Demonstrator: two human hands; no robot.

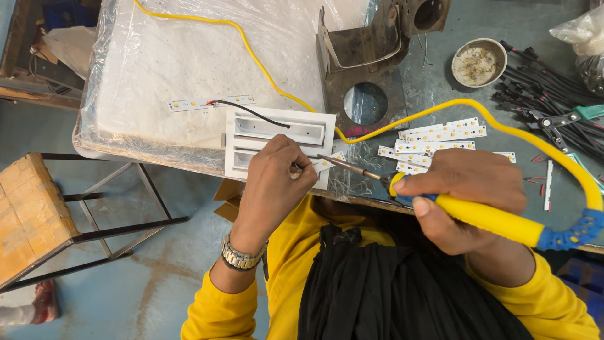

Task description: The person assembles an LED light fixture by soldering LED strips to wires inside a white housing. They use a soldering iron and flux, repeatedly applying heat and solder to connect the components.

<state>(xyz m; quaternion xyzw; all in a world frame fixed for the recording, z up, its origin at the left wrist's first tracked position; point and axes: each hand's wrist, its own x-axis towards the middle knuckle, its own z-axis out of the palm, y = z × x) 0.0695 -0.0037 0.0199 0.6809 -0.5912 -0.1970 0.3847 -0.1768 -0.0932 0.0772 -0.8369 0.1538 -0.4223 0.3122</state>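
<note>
The right hand (469, 189) is wrapped tight around the yellow handle of the soldering iron (465, 211), its metal tip (327, 158) reaching left toward the small LED strip (324, 164) that the left hand (277, 173) pinches down with closed fingertips against the white plastic housing (280, 148). That housing sits at the front edge of the workbench (428, 82), half on the plastic-wrapped white foam pad (189, 69), and the strip lies on its right end. The risk looks plain here: the hot tip is just beside the left fingertips, so a small slip of either hand could likely burn skin. The housing overhangs the bench edge, and a push from the iron might tip it toward the person's lap. Moving outward, the iron's thick yellow cord (503, 129) loops over the pile of loose LED strips (440, 135) right of the housing, so a tug may drag them off. A second strip with red and black wire (211, 102) lies on the foam behind the housing, where the thin plastic wrap could melt if the tip strays. Further back stand a rusty metal bracket (362, 63) and a small round tin (479, 62), with a bundle of black wires (541, 88) at the right edge.
</note>
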